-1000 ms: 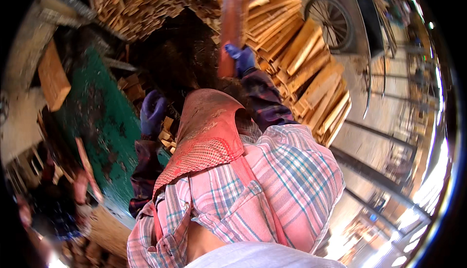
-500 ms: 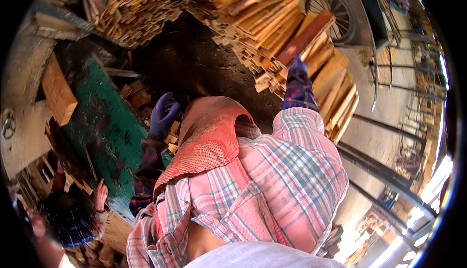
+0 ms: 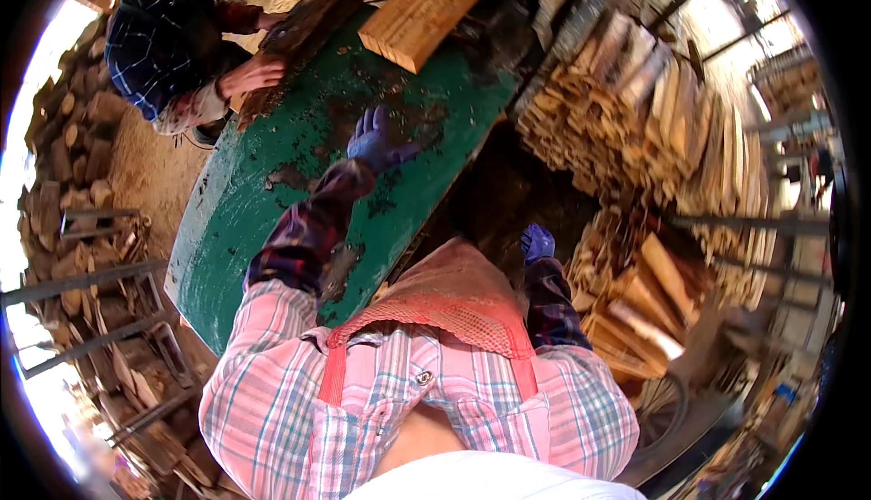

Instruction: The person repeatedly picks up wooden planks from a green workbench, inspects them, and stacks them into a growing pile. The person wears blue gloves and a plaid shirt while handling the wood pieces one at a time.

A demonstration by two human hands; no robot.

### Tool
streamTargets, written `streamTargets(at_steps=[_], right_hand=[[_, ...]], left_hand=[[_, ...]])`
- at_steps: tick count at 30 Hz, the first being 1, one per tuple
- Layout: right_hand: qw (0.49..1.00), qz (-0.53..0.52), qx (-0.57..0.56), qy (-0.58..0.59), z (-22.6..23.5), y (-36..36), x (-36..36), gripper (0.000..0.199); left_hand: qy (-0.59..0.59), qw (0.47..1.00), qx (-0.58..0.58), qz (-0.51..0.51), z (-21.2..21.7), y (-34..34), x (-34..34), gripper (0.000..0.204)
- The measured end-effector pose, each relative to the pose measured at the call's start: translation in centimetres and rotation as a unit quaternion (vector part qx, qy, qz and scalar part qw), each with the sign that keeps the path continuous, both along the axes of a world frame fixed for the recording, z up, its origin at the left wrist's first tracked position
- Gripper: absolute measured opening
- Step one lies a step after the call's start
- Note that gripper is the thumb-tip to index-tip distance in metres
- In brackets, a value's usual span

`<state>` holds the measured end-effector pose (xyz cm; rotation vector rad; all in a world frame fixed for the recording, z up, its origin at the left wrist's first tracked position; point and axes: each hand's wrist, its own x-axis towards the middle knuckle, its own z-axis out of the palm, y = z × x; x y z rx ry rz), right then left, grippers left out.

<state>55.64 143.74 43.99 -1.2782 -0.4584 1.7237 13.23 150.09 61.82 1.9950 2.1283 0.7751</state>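
My left hand, in a purple glove, is stretched over the green saw table, fingers spread and holding nothing. I cannot tell whether it touches the dirt-streaked surface. Beyond it lies a thick, pale wooden board. My right hand, gloved alike, is beside my apron, near the split-wood pile, its fingers loosely extended with nothing visible in them. At the far left a co-worker's hands rest on a dark, rough-edged slab of wood at the table's edge.
A tall stack of cut slats stands at the far right. Nearer lies a pile of loose boards, with a spoked wheel behind it. Metal rails and rough logs line the left side.
My body and view have turned left toward the green table. My right hand has come away from the red-brown board on the pile. My left hand now reaches out over the table.
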Motion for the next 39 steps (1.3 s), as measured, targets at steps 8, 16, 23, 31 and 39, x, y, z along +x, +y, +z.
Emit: streamTargets(at_steps=[8,16,23,31,39], right_hand=[[0.994,0.108,-0.021,0.024,14.9,14.3,-18.5,0.043],[0.996,0.023,0.005,0.089,15.5,33.5,-35.7,0.066],[0.968,0.220,-0.003,0.121,18.1,31.3,-33.7,0.057],[0.862,0.498,-0.089,-0.002,26.1,8.9,-38.4,0.058],[0.658,0.701,-0.251,0.108,32.2,7.1,-44.3,0.054]], left_hand=[[-0.278,0.953,0.014,0.120,-1.6,17.4,-14.9,0.110],[-0.700,0.680,-0.165,0.147,1.1,20.4,-20.6,0.052],[-0.557,0.820,-0.129,0.025,2.9,7.1,-11.4,0.039],[-0.767,0.575,0.095,0.267,5.5,-11.9,-9.2,0.068],[-0.674,0.438,0.368,0.468,10.8,-17.6,-4.2,0.048]])
